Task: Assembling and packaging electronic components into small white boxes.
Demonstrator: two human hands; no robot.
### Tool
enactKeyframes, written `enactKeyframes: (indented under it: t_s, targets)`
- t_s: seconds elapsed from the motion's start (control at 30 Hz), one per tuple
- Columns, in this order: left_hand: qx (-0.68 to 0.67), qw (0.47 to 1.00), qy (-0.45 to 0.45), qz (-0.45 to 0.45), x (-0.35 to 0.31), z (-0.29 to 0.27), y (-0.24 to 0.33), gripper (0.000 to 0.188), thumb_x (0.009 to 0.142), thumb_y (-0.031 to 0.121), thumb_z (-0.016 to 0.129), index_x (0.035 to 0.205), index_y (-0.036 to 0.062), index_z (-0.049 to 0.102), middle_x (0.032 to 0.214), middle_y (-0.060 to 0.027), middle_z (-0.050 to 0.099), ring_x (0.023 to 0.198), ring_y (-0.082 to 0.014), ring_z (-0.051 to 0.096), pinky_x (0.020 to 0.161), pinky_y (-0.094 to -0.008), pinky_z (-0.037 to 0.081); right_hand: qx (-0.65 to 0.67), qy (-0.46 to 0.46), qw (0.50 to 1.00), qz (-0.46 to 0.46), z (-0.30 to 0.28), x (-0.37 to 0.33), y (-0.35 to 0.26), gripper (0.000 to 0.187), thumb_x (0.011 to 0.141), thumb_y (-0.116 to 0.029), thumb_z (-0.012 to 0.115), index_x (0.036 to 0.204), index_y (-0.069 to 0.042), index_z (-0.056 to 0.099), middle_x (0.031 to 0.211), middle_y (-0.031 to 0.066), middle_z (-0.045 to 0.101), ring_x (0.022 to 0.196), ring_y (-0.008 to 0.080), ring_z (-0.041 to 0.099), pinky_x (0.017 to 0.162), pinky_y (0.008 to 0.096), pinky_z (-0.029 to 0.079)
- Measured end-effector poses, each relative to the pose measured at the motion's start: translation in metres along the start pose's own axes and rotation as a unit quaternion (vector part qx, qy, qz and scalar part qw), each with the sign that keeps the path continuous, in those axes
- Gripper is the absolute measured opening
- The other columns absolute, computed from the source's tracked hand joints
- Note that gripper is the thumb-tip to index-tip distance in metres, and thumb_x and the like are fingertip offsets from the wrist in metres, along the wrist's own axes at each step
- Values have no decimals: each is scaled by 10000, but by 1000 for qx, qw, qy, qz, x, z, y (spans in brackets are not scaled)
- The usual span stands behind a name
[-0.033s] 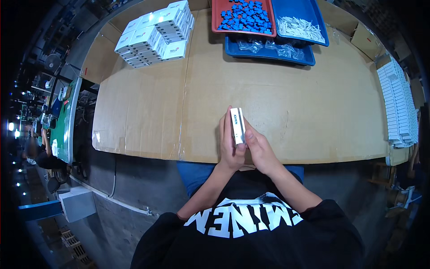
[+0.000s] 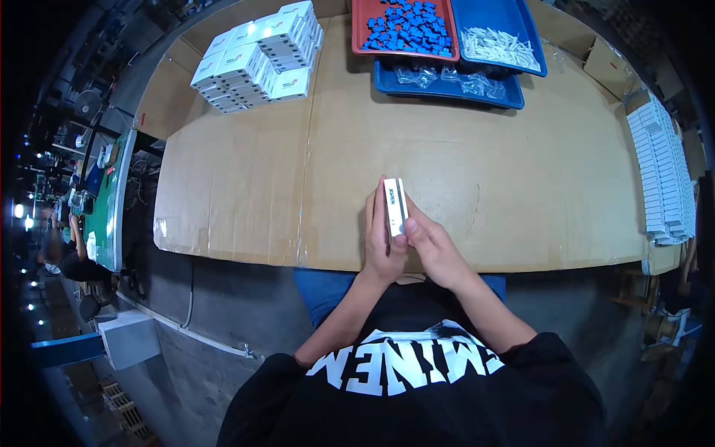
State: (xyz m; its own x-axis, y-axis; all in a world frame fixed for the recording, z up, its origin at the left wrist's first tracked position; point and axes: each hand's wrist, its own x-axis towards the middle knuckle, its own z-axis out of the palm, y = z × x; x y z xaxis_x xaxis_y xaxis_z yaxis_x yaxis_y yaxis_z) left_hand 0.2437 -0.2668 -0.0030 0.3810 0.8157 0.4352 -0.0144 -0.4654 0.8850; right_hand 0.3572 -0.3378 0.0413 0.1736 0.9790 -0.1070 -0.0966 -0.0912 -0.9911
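Observation:
A slim white box (image 2: 393,205) with a dark line along one side stands on edge between my hands, just above the near part of the cardboard-covered table (image 2: 246,186). My left hand (image 2: 382,253) wraps it from the left, fingers up along its side and thumb at its near end. From the right, my right hand (image 2: 439,255) presses against it, with the thumb on its near right edge. The right fingers are mostly hidden behind the box and thumb.
Stacked white boxes (image 2: 242,63) stand at the far left, more white boxes (image 2: 659,171) at the right edge. At the back, a red tray (image 2: 360,31) holds blue pieces, a blue tray (image 2: 491,13) white pieces, and a lower blue tray (image 2: 386,80) clear plastic bags.
My right thumb has shifted slightly along the box's near edge, and the box has turned very slightly. Both hands keep hold of it.

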Motion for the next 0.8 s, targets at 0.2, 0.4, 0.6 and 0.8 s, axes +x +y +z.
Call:
enactKeyframes:
  t_s: [0.2,0.4,0.6,0.8]
  targets:
    - [-368,851,-22,-375,3,-5,24,838,1067,695,257,1494,4,464,1382,-161,607,1251,-269,623,1070,-394,501,-442,13,882,-165,-25,-8,-28,911,862,-488,776,1578,-58,410,1573,246,440,1432,411,483,1174,522,387]
    - [-432,768,-112,-459,4,-3,41,710,1082,663,281,1442,93,501,1245,-118,658,1122,-237,687,960,-379,572,-402,-30,854,-329,-47,2,-7,885,717,-488,888,1422,-62,565,1481,203,554,1348,390,561,1135,639,397]
    - [-423,754,-105,-492,6,0,45,745,1064,703,282,1433,97,507,1289,-108,630,1174,-206,647,951,-364,553,-311,-23,880,-357,-40,6,-4,808,716,-405,916,1354,-13,614,1420,205,612,1276,388,617,1087,523,482]
    - [-444,739,-85,-500,-4,5,40,731,1063,701,296,1421,103,516,1269,-98,632,1171,-209,642,959,-366,549,-226,-41,919,-320,-45,1,16,776,737,-284,914,1381,32,619,1411,244,618,1271,388,630,1046,420,509]
